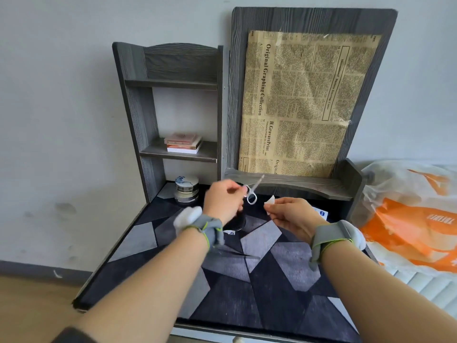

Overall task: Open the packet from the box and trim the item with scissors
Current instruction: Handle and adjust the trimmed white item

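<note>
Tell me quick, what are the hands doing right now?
Left hand: holds the scissors.
Right hand: pinches a small white piece.

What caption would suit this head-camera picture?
Left hand holds scissors beside a white item pinched by the right hand over a patterned mat.

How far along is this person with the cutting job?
Roughly midway. The white item seems already out: a packet lies on the mat behind. In hand: the left hand holds small scissors, the right hand pinches the item. The blades aren't touching it, so trimming looks left to do.
</note>
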### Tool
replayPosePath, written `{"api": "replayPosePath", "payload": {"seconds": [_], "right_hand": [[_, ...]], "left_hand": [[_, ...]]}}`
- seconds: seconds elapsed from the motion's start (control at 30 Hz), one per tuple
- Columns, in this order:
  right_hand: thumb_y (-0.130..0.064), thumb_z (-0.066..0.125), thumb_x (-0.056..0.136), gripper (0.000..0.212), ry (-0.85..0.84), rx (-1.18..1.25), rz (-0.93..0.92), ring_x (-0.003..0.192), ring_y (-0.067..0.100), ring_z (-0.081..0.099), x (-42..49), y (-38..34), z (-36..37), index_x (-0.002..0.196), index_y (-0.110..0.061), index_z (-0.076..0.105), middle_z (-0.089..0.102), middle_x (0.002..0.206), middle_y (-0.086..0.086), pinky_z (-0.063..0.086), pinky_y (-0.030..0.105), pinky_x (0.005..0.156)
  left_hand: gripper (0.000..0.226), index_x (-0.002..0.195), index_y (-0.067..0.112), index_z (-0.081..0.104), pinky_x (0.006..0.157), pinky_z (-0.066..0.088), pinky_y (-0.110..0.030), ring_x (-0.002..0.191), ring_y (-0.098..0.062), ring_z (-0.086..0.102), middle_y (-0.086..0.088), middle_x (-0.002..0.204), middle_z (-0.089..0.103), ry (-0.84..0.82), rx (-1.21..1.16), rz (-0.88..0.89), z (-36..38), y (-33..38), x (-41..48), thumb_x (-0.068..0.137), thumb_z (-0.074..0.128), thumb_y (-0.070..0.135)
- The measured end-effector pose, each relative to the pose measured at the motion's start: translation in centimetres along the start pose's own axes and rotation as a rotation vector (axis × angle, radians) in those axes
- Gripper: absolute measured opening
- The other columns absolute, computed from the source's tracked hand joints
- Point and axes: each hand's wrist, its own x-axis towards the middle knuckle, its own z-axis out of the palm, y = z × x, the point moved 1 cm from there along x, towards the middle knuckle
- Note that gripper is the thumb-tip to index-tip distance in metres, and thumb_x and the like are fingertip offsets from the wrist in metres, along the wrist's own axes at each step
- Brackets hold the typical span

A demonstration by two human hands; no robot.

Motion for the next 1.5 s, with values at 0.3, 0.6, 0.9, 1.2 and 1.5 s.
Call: {"api": "replayPosePath", "payload": {"seconds": [0.3,0.6,0.9,1.2,1.5], "right_hand": [[0.000,0.070,0.079,0.016,0.061,-0.142,-0.059,0.049,0.013,0.048,0.6,-0.9,0.9,0.085,-0.004,0.057,0.056,0.062,0.008,0.044,0.016,0.042],[0.000,0.070,0.078,0.010,0.074,-0.274,-0.056,0.050,0.014,0.049,1.1,0.5,0.3,0.078,-0.002,0.060,0.057,0.061,0.009,0.046,0.018,0.047],[-0.002,0.070,0.079,0.014,0.093,-0.298,-0.026,0.052,0.015,0.050,1.5,1.4,-0.4,0.076,-0.006,0.057,0.055,0.062,0.009,0.047,0.022,0.054],[0.000,0.071,0.076,0.016,0.096,-0.393,-0.031,0.055,0.015,0.050,0.9,1.2,-0.2,0.077,-0.007,0.057,0.057,0.064,0.009,0.045,0.021,0.051],[-0.002,0.070,0.079,0.011,0.119,-0.264,-0.037,0.057,0.018,0.059,-0.4,0.9,-0.4,0.081,-0.005,0.059,0.063,0.071,0.015,0.054,0.023,0.057]], "left_hand": [[0.008,0.088,0.023,0.059,0.065,0.035,-0.032,0.094,-0.035,0.061,-0.007,0.100,0.069,0.034,1.019,0.332,-5.1,4.6,5.1,0.089,0.052,0.020],[0.015,0.095,0.024,0.070,0.069,0.040,-0.029,0.095,-0.031,0.064,-0.005,0.106,0.068,-0.162,1.067,0.236,-2.1,1.1,6.1,0.089,0.057,0.020],[0.010,0.092,0.027,0.069,0.074,0.050,-0.031,0.092,-0.025,0.066,0.000,0.097,0.071,-0.184,0.950,0.219,-1.8,-1.2,6.7,0.082,0.067,0.027],[0.006,0.078,0.026,0.066,0.070,0.053,-0.034,0.083,-0.021,0.065,0.006,0.083,0.071,0.034,0.824,0.249,-4.0,-1.3,5.6,0.083,0.062,0.027],[0.017,0.071,0.025,0.061,0.065,0.046,-0.026,0.078,-0.022,0.062,0.005,0.076,0.068,0.081,0.848,0.149,-5.0,-2.4,1.3,0.079,0.058,0.040]]}}
